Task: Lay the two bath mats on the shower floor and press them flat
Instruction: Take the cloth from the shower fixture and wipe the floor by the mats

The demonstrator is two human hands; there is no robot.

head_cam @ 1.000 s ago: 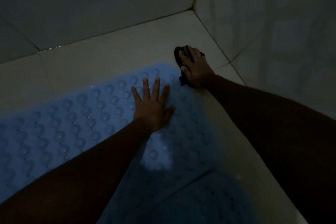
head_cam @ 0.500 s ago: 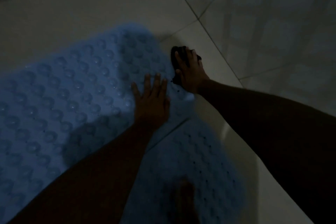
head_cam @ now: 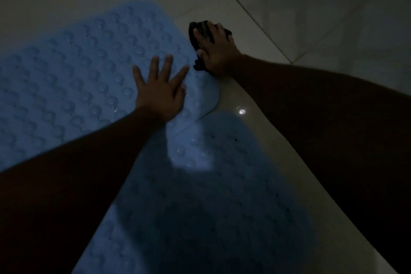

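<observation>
Left hand (head_cam: 159, 93) flat, fingers spread, on pale blue bubbled rubber bath mat (head_cam: 73, 78); right hand (head_cam: 214, 51) curled over dark cloth (head_cam: 200, 33). Mat likely limp, grippy; take hold at rounded corner.

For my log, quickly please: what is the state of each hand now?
Left hand: open, palm flat on the blue bath mat.
Right hand: closed on a dark object on the floor tiles.

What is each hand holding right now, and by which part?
The left hand holds nothing; it lies flat, fingers spread, on the blue bath mat. The right hand covers a dark object from above; what it is cannot be told.
</observation>
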